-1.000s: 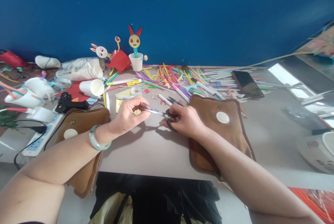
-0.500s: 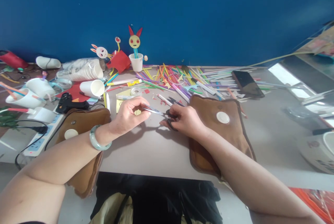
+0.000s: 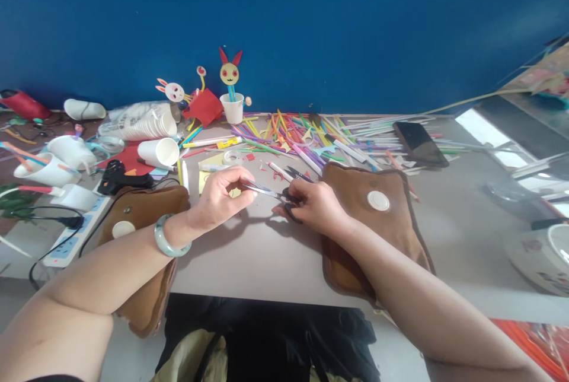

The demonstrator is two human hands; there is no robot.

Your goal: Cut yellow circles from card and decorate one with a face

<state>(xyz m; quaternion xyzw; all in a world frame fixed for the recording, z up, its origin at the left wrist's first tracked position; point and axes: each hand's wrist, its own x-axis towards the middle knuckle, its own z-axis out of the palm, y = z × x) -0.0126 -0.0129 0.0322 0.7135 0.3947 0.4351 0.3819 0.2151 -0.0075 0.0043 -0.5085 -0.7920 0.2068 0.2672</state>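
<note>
My right hand [image 3: 317, 204] grips the black handles of a pair of scissors [image 3: 269, 191], whose metal blades point left toward my other hand. My left hand [image 3: 224, 195], with a pale green bangle on the wrist, pinches something at the blade tips between thumb and forefinger; it is too small to make out. Both hands are above the grey table [image 3: 249, 269]. Behind them lie yellow paper [image 3: 205, 181], a roll of tape [image 3: 232, 156], a white marker [image 3: 280, 171] and small red paper scraps [image 3: 250, 157].
Brown pouches lie at left [image 3: 133, 207] and right [image 3: 355, 239]. Colourful sticks [image 3: 288, 127] spread along the blue wall, with a phone [image 3: 420, 143] beside them. Paper cups [image 3: 160, 152], a glue gun [image 3: 120, 177] and a power strip [image 3: 73, 239] are at left; a rabbit figure [image 3: 229, 73] stands behind.
The view has shifted very slightly. Both hands and the scissors look almost the same as before.
</note>
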